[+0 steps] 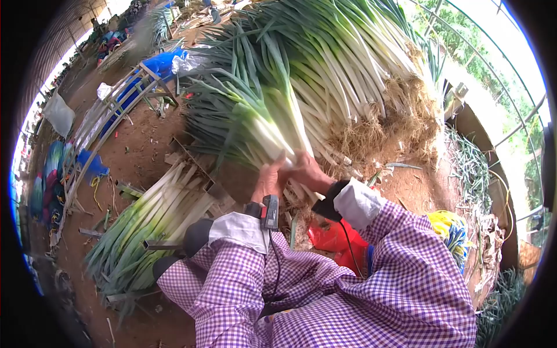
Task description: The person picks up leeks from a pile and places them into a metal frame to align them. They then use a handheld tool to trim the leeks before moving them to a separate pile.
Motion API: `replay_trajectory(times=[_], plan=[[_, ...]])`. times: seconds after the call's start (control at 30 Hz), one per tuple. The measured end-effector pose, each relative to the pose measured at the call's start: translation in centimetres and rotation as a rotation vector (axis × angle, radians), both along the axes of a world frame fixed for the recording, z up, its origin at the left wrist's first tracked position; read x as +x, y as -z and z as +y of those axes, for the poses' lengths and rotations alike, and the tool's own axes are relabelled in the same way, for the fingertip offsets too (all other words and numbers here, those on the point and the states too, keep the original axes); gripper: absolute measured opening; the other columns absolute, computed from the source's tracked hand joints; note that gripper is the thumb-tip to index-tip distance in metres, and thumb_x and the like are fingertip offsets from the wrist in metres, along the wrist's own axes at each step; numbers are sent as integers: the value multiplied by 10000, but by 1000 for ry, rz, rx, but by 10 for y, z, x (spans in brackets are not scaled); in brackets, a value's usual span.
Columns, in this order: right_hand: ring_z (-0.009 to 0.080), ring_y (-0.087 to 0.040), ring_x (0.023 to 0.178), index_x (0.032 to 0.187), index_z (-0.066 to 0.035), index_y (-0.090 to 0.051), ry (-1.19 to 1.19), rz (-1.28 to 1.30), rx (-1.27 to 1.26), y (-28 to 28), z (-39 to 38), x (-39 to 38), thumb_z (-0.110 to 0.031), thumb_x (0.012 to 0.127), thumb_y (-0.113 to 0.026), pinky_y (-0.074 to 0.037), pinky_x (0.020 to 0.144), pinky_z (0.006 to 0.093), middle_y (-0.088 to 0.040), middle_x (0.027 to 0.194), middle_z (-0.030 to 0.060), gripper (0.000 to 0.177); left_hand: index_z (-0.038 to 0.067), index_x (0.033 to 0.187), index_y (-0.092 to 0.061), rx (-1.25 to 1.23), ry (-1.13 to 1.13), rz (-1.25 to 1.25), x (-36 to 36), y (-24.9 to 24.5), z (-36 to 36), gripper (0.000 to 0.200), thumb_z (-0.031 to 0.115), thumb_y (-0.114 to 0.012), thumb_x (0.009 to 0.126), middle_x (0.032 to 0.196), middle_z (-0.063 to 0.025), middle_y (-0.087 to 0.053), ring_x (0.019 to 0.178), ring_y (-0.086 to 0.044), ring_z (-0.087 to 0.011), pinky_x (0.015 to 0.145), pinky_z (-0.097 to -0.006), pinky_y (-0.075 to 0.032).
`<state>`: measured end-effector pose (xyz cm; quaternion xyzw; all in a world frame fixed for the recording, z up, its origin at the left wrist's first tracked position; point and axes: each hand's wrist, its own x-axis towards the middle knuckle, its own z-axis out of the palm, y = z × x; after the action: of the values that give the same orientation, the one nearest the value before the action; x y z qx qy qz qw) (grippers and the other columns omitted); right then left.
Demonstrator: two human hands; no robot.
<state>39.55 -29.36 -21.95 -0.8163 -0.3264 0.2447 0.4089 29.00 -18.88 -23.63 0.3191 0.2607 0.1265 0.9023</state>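
Long green onions with white stems fan out in front of me. My left hand is closed round the white lower ends of a few stalks. Right beside it, my right hand grips the base of another stalk or stalks, its fingers wrapped round them. The two hands touch or nearly touch. Behind them lies a large heap of onions, with tangled brown roots toward the right. The exact number of stalks held is hidden by the fingers.
At the lower left, trimmed onions rest on a metal frame. A red bag lies near my lap, with yellow and blue ties on the right. Farther left stand a slatted rack and blue sheeting.
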Motion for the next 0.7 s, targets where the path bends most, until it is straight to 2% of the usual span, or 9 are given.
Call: replay_trajectory(times=[0.13,0.23,0.27,0.37,0.47,0.5,0.57,0.67,0.7], plan=[[410,-673,1087,1273,-16,-585,34,-24,17,12,1,-18,-359,696,-876,-522,925,472,-691,1141,251,732,76,1336,-581,-38,-30,1,10,17,11,668,382,-867,816,1152,-68,-669,1037,-647,-258,916,-449,-516],[419,-653,1126,1299,-9,-577,57,17,46,12,-1,-24,-336,734,-847,-517,937,480,-676,1181,262,707,67,1325,-580,48,-20,65,22,36,19,655,346,-876,811,1177,-84,-667,1071,-643,-255,914,-464,-524],[318,-677,1035,1252,-11,-618,64,-58,119,30,0,-22,-344,782,-839,-525,885,438,-698,1116,215,617,52,1307,-582,49,-44,67,25,37,19,613,274,-873,815,1164,-95,-672,1012,-663,-257,873,-447,-547],[237,-679,973,1208,-7,-646,-35,174,216,21,-17,-17,-317,829,-812,-535,852,405,-712,1073,180,517,24,1247,-596,134,-38,121,28,24,16,533,203,-853,816,1073,-93,-677,919,-679,-246,809,-424,-566],[155,-661,901,1115,13,-677,-108,212,-35,-29,-37,14,-291,864,-790,-537,808,353,-721,997,143,410,-1,1180,-610,86,3,99,24,6,13,454,143,-827,809,980,-85,-669,844,-677,-227,767,-405,-572],[127,-660,860,1081,34,-700,-66,-16,-78,-27,-42,31,-273,885,-771,-536,783,316,-728,952,134,371,-4,1162,-613,102,-17,116,25,10,14,442,142,-829,806,967,-83,-666,842,-675,-221,768,-401,-571],[143,-658,860,1067,22,-712,189,-62,-20,-2,-40,59,-302,866,-785,-531,762,333,-723,928,125,388,-10,1126,-619,132,-50,147,27,17,15,418,139,-833,799,942,-79,-661,838,-669,-211,769,-392,-568],[309,-689,857,1066,-20,-640,212,-65,-16,43,-12,77,-349,828,-799,-530,737,439,-699,937,191,436,-12,1108,-623,185,-78,152,27,20,14,410,150,-839,799,932,-81,-663,825,-664,-203,759,-374,-561],[329,-693,877,1101,-20,-619,253,-144,-1,52,0,71,-343,815,-808,-534,744,449,-700,945,200,471,-12,1104,-623,205,-92,144,26,25,16,408,153,-839,800,930,-82,-662,825,-664,-203,757,-371,-560]])
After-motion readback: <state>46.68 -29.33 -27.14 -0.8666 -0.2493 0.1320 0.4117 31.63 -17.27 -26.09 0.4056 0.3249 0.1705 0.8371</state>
